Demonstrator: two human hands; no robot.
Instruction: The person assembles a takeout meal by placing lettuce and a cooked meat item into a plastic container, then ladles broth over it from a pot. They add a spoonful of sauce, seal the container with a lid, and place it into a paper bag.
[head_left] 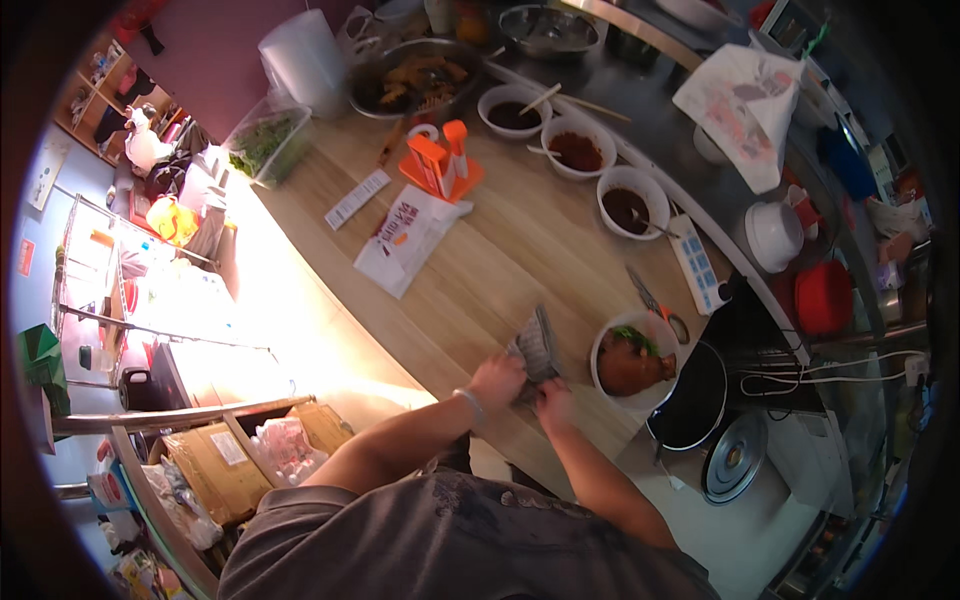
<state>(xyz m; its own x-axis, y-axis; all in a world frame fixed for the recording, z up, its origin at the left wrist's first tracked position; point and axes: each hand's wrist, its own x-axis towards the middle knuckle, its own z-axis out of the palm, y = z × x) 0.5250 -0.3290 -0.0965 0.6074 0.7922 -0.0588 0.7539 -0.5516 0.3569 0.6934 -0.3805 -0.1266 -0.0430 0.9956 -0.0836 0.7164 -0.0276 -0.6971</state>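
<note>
My left hand (495,380) and my right hand (553,400) both grip a grey folded cloth (538,345) that stands up from the wooden counter (500,270). A pale band circles my left wrist. Just right of the cloth sits a white bowl (635,365) holding a brown cooked piece of meat with green garnish. Scissors (650,300) lie beyond that bowl.
Three white bowls of dark and red sauce (575,150) line the far counter, beside a large metal pan of food (415,80). An orange holder (442,165) and white packet (405,235) lie mid-counter. A black pan (690,395) and lid (735,460) sit right. Boxes stand on the floor left.
</note>
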